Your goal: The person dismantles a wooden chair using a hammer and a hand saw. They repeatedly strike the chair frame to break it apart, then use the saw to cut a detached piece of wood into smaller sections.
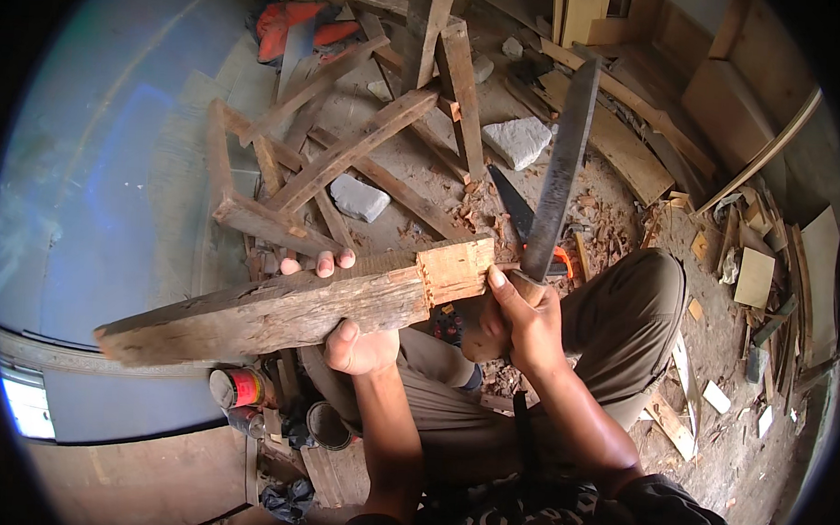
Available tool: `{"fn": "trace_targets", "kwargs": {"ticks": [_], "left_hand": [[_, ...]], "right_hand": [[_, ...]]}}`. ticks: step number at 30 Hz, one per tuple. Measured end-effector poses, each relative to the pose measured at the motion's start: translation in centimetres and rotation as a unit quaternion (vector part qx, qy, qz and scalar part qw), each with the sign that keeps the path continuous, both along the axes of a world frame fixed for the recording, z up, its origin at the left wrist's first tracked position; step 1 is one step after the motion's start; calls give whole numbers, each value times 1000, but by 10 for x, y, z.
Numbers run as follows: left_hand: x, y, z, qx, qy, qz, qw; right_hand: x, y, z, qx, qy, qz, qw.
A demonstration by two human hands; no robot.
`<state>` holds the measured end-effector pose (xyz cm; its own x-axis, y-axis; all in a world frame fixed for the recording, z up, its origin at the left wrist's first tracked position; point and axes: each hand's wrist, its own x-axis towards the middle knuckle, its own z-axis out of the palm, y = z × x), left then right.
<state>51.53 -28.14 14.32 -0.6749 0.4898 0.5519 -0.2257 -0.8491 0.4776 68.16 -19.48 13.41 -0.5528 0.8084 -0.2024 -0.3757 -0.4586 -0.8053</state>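
Note:
My left hand (366, 349) grips a weathered wooden beam (279, 313) around its middle, thumb on the near side and fingertips over the far side. The beam lies slanted across in front of me. Its right end is cut down to a paler, fresh-looking tenon (459, 268). In my right hand (531, 327) is a machete (564, 166), held by its wooden handle with the long, dull metal blade pointing up and away. My right thumb is by the tenon's tip. On the ground behind the handle lies a hand saw (515, 203) with an orange handle, partly hidden.
A frame of old timbers (350, 154) stands ahead, with white stone blocks (518, 141) near it. Scrap boards (753, 274) pile up at the right. Cans (235, 386) sit at the lower left beside a grey-blue panel (118, 178). Wood chips litter the floor.

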Motion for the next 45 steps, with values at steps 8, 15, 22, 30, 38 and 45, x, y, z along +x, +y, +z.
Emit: {"fn": "trace_targets", "kwargs": {"ticks": [8, 15, 22, 30, 38, 45], "left_hand": [[-6, -11, 16, -20, 85, -45, 995], [-5, -11, -10, -166, -6, 118, 979], [-1, -1, -2, -225, -73, 150, 960], [-21, 19, 16, -306, -68, 193, 930], [-71, 25, 28, -241, 81, 14, 967], [-73, 62, 85, -411, 31, 236, 880]], "right_hand": [[-11, 16, -26, -180, 82, -16, 980], [-3, 33, -39, -213, 71, 0, 974], [-4, 32, -53, -246, 90, 1, 965], [-1, 33, -94, -98, -149, 2, 984], [-1, 24, -82, 148, -255, 32, 955], [6, 25, -57, 156, -270, 78, 947]]}}
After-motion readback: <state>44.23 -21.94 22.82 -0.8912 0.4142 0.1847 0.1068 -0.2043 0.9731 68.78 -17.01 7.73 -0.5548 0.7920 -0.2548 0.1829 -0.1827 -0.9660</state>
